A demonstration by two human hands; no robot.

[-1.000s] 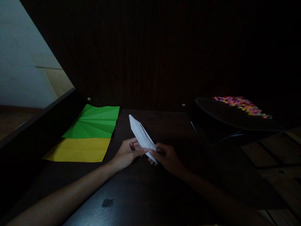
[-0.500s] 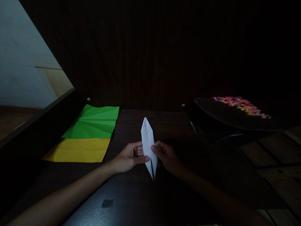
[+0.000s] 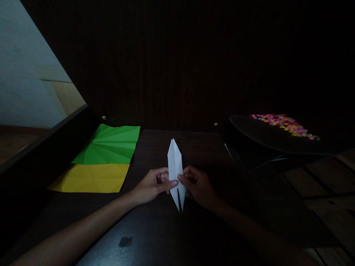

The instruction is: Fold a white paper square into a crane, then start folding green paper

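A folded piece of white paper (image 3: 175, 162), long and narrow, is held between both hands over the dark table. Its far end comes to a point, and its near end splits into two pointed flaps. My left hand (image 3: 155, 184) grips the left edge, thumb on top and fingers partly hidden behind. On the right edge my right hand (image 3: 198, 184) pinches the paper, its thumb lying on the face close to the left thumb. To the left lie a creased green sheet (image 3: 111, 144) and a yellow sheet (image 3: 94, 178) partly under it.
A dark upright panel (image 3: 166, 74) closes off the back of the table (image 3: 155, 229), and a low side board (image 3: 55, 133) runs along the left. At the right, a dark bag-like object (image 3: 249, 133) carries a cluster of colourful small pieces (image 3: 285, 125).
My left thumb has slid further onto the paper, towards the right thumb. The white paper stands slightly more upright in view.
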